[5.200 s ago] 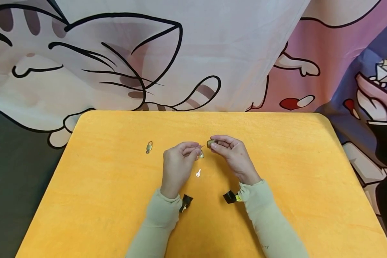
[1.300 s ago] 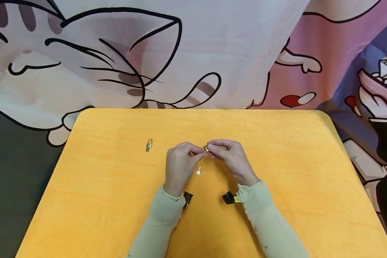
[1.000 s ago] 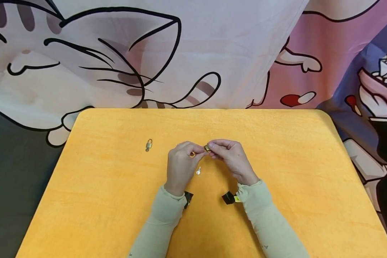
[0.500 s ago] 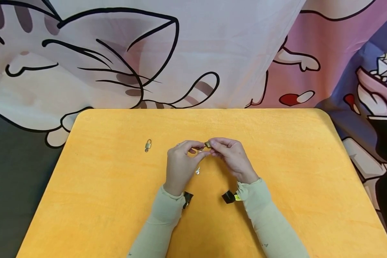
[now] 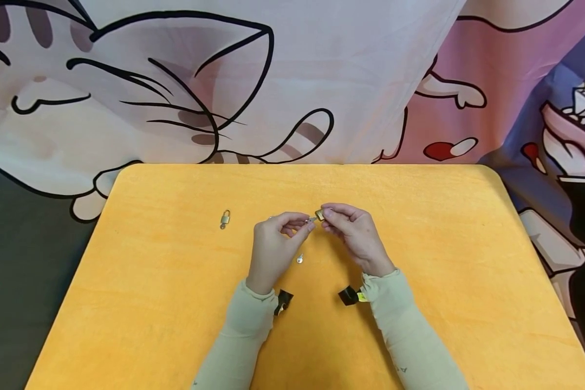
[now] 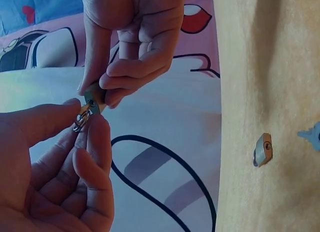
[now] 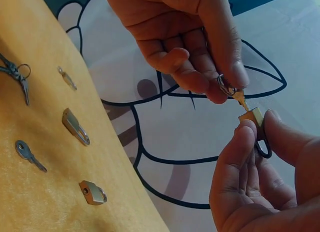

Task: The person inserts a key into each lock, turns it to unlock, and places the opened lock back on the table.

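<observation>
In the right wrist view my right hand holds a small brass padlock between thumb and fingers, its shackle hanging below. My left hand pinches a brass-coloured key with a ring on it. The key's tip meets the padlock's end face; how deep it sits I cannot tell. From the head both hands meet above the table, left hand and right hand, with the padlock between them. The left wrist view shows the key against the padlock too.
On the yellow table a loose silver key lies below the hands. A padlock lies to the left. Two more padlocks, one here and one nearer, and a bunch of keys show in the right wrist view.
Since half a second ago the right hand with the padlock has moved slightly up and right, and more of the key shows between the hands. Five seconds ago key and padlock were apart.
</observation>
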`<state>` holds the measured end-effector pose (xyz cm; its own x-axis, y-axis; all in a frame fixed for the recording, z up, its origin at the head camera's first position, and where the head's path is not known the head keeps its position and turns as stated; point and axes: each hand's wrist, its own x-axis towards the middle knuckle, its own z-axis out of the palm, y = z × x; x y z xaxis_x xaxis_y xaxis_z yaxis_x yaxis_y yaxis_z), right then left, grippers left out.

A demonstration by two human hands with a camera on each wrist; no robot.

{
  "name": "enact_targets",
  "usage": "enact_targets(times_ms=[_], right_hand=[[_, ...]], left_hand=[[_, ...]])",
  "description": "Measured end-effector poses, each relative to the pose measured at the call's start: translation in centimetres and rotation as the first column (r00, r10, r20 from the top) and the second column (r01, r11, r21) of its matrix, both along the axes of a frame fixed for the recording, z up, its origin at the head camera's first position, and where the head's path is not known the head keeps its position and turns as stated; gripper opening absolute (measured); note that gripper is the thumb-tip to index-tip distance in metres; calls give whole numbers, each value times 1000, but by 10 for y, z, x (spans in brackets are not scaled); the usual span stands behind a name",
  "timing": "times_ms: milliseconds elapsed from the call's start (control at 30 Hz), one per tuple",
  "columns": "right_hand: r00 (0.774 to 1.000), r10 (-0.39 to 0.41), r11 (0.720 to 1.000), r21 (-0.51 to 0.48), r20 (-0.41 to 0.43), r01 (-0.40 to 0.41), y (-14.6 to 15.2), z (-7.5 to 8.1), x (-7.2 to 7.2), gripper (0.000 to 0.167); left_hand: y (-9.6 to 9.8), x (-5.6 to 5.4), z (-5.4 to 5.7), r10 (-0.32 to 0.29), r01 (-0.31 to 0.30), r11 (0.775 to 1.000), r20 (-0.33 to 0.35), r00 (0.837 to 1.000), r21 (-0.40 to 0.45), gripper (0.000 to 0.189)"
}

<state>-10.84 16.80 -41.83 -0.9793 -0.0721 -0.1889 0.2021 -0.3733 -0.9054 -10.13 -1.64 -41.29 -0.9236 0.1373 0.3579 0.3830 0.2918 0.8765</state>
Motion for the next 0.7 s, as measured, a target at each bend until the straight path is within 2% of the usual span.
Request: enact_targets(times_ms=[200, 367, 567, 700], right_hand=[[1000, 11, 1000, 21, -1, -11, 0, 0, 0, 36], [1000, 10, 1000, 18, 4, -10, 0, 0, 0, 39], [1000, -2, 999, 40, 13, 2, -1, 1, 1, 33], [999, -22, 999, 49, 28, 21, -1, 2, 1, 25]], left_hand=[[-1, -1, -2, -20, 16, 997, 62, 998, 72, 12], [-3, -2, -2, -24, 17, 995, 70, 997, 95, 9], [-2, -1, -1, -18, 8, 995, 100, 995, 104, 9], [-1, 0, 0, -12, -7, 995, 188, 982, 99, 12]])
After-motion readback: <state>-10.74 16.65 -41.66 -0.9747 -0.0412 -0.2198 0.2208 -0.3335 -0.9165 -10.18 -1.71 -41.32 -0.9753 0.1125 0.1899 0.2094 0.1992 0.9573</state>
